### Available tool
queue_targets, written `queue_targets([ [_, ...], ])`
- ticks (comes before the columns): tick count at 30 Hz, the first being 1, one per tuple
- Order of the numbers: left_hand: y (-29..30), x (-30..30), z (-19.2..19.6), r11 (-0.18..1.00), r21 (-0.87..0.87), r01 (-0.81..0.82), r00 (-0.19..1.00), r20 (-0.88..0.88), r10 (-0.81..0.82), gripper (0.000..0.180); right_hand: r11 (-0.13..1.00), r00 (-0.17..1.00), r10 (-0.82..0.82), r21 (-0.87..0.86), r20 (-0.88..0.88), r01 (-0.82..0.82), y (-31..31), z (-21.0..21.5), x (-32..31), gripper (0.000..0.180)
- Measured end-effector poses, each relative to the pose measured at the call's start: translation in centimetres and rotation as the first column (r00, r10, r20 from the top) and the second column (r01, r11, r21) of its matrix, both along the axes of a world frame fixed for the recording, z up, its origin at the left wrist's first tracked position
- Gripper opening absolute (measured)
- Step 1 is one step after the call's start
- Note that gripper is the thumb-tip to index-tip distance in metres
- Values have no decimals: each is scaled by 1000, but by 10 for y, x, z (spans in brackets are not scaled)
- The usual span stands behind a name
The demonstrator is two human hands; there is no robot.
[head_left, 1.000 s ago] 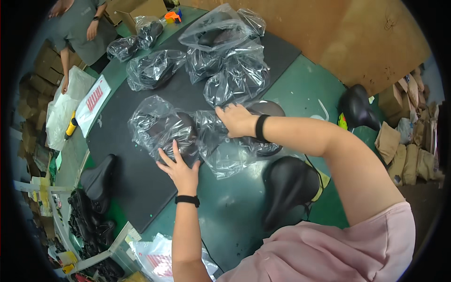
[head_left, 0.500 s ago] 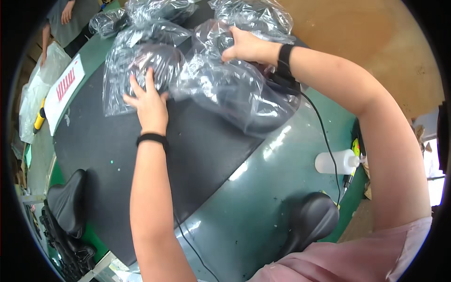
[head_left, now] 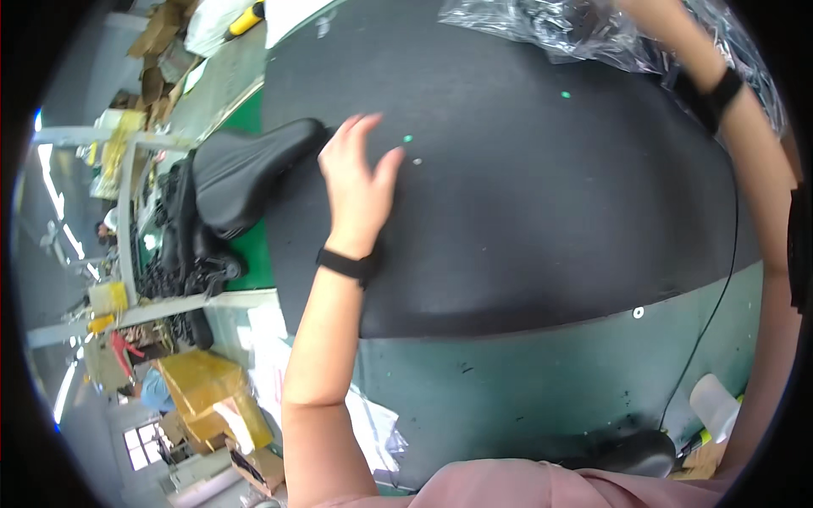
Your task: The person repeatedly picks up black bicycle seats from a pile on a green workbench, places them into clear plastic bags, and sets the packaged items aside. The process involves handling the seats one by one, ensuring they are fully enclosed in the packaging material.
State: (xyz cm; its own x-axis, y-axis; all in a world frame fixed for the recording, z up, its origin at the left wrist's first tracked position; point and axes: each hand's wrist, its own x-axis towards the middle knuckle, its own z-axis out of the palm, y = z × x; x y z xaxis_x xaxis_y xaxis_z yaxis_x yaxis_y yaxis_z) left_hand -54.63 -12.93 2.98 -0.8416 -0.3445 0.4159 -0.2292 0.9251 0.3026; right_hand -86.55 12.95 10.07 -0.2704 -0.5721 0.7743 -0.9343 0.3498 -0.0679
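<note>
Lying at the top edge of the view, a heap of clear crinkled plastic bags (head_left: 584, 34) is seen on the far part of a wide black mat (head_left: 542, 195). Dark shapes show through the plastic, but what they are cannot be made out. The right hand (head_left: 648, 13) is raised to these bags at the very top of the frame and is mostly cut off by the rim, so whether its fingers are closed or spread cannot be told. A black band (head_left: 711, 89) is worn on the right wrist, and the right forearm runs down the right side of the picture.

The left hand (head_left: 360, 182) is held over the near-left part of the mat, fingers spread and slightly blurred, with nothing between them. A black band (head_left: 347, 265) is worn on the left wrist too.

Just beside the left hand, 1 black bicycle saddle (head_left: 246, 169) rests at the mat's left edge, partly on the green table (head_left: 525, 398). More dark saddles (head_left: 182, 245) are stacked to its left. A thin black cable (head_left: 720, 288) crosses the table at the right, near a white plastic bottle (head_left: 713, 405). Yellow cardboard boxes (head_left: 207, 385) are seen on the floor at lower left, and a pink sleeve (head_left: 542, 487) fills the bottom edge.
</note>
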Motion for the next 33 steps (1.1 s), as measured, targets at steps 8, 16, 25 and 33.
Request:
queue_targets([
  [8,-14,163,-42,933,10,-360,748,600,282,87,800,624,341,132,703,-586,-117,-88,246,61],
  [16,-11,145,-27,918,120,-379,686,702,192,100,894,941,116,379,318,-238,-323,-58,287,99],
  [25,-22,165,-18,880,262,-397,755,638,150,104,840,862,-52,489,505,-236,-293,-19,366,93],
  [33,17,372,100,591,723,359,889,-71,-453,46,964,-541,151,-245,828,-106,-115,18,404,46],
])
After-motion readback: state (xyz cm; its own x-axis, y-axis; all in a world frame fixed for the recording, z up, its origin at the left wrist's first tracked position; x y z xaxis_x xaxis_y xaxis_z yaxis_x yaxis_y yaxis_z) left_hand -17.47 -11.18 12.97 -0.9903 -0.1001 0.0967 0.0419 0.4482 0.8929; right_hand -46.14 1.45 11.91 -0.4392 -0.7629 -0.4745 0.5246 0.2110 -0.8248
